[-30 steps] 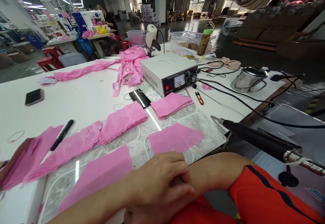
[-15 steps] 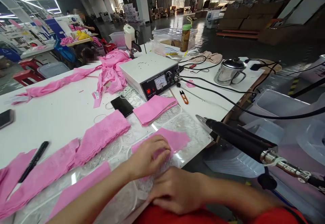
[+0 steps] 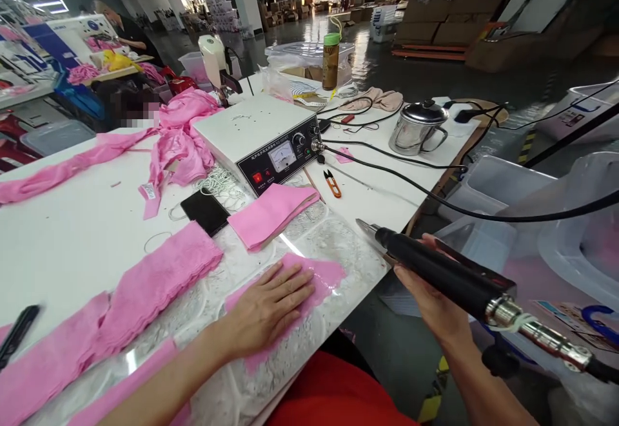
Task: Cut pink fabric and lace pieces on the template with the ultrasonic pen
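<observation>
My left hand (image 3: pixel 271 307) lies flat with its fingers stretched over a pink fabric piece (image 3: pixel 324 278) on the clear sheet at the table's edge. A dotted line shows on the fabric beside my fingertips. To the right, a black handheld ultrasonic welder (image 3: pixel 435 268) with a pointed metal tip juts over the table corner. My right hand (image 3: pixel 435 303) is under and behind its body, fingers showing on both sides. The tool hides most of that hand, so its grip is unclear. Past the left hand lies a folded pink fabric piece (image 3: pixel 271 214).
A white control box (image 3: pixel 261 133) with a dial stands behind, its black cable crossing rightward. Orange thread snips (image 3: pixel 332 184), a dark phone (image 3: pixel 206 212), a lidded glass mug (image 3: pixel 418 128) and more pink strips (image 3: pixel 159 278) lie around. Plastic bins (image 3: pixel 507 187) stand at right.
My right hand has left the table edge near the left hand and moved right to the welder. My left hand has flattened and spread on the pink fabric. The view has shifted right.
</observation>
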The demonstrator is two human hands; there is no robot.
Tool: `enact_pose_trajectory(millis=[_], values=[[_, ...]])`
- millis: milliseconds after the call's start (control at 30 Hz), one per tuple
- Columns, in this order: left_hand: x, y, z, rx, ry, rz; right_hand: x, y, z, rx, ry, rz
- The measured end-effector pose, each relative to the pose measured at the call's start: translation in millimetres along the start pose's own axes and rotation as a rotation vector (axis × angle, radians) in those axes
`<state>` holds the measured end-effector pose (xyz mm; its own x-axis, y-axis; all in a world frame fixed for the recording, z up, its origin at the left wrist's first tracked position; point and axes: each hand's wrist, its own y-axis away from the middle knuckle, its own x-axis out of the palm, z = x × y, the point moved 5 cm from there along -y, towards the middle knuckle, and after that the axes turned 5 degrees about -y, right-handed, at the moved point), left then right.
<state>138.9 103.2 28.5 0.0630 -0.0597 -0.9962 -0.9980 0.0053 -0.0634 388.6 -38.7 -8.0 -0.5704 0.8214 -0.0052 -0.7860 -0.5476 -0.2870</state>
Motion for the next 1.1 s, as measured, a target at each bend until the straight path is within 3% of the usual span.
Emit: enact_pose_trajectory(millis=[333,500,667,800,1100], values=[[0.8,-0.8,-0.3,-0.020,0.033,0.014,39.5,-20.1,6.2,-0.229,-0.249,-0.211],[0.1,-1.5,-0.3,-0.027,0.068,-0.001,38.6,-49.1,24.2,-0.223,-0.399,-0.343],[1.5,-2.3,-0.9,-0.041,0.070,0.021,33.0,-54.3,52.0,-0.068,-0.622,-0.132],[1.0,-2.8,-2.0,-0.044,0.077,0.006,39.9,-40.4,68.3,-0.039,-0.583,0.014],[-0.9,-3.9,-2.5,-0.036,0.092,0.012,56.1,-34.7,66.6,-0.093,-0.570,0.142]])
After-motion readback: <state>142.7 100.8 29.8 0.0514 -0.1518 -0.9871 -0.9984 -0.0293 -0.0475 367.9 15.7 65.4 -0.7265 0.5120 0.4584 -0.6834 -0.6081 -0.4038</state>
